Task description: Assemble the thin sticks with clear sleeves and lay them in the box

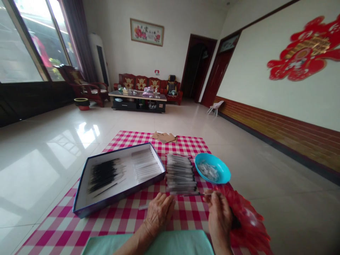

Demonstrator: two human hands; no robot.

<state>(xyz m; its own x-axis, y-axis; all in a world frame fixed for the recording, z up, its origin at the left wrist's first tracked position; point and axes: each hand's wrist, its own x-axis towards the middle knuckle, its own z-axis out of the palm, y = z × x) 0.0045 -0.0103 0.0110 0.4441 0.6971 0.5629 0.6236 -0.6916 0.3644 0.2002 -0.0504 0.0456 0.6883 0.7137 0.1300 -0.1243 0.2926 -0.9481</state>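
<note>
My left hand is curled low over the checked cloth. A translucent pen barrel sticks out from its left side. My right hand pinches a thin dark pen refill that points left; its far end lies close to the front of a stack of pen barrels. To the left, a shallow box holds a bundle of black-ended refills and a row of clear tubes. A blue bowl with small whitish pieces stands beyond my right hand.
Red plastic film lies right of my right hand. A pale green cloth covers the near edge of the checked tablecloth. Torn cardboard sits at the far edge. Across the tiled floor stands a coffee table.
</note>
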